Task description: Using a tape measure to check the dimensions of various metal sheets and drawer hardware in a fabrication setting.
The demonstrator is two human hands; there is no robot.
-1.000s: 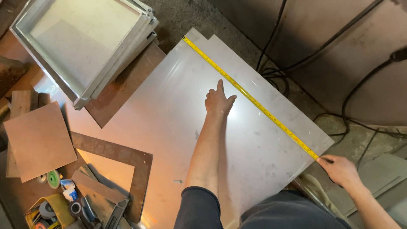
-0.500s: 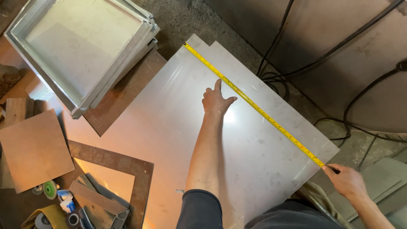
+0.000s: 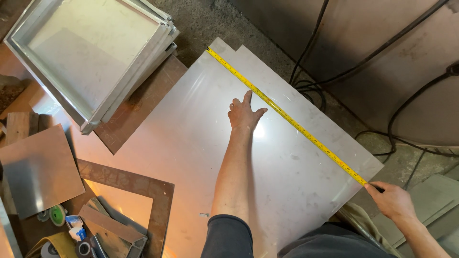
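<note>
Nearest to us, our right hand (image 3: pixel 393 200) sits at the lower right, just off the near corner of the large metal sheet (image 3: pixel 201 157), its fingers curled shut around the end of the yellow tape measure (image 3: pixel 287 116); whether a case is inside the fist we cannot tell. Our right forearm runs down out of the picture at the bottom right corner. Our left arm, bare below a dark sleeve (image 3: pixel 228 236), stretches straight out from us across the middle of the sheet, the elbow almost locked. Our left hand (image 3: pixel 243 113) lies palm down on the metal, holding nothing, the fingers loosely spread and the forefinger reaching up so that its tip touches the tape. The tape lies taut along the sheet's right edge, from our right fist up to the far corner, where its tip sits at the edge. To our left, near us, lie a brown frame-shaped plate (image 3: pixel 125 179), a smaller square plate (image 3: pixel 40 169) and some rolls of tape (image 3: pixel 57 215). Farther off at upper left a stack of shallow metal trays (image 3: pixel 91 57) overlaps a brown board, and beyond the sheet black cables (image 3: pixel 311 52) trail over the concrete floor
</note>
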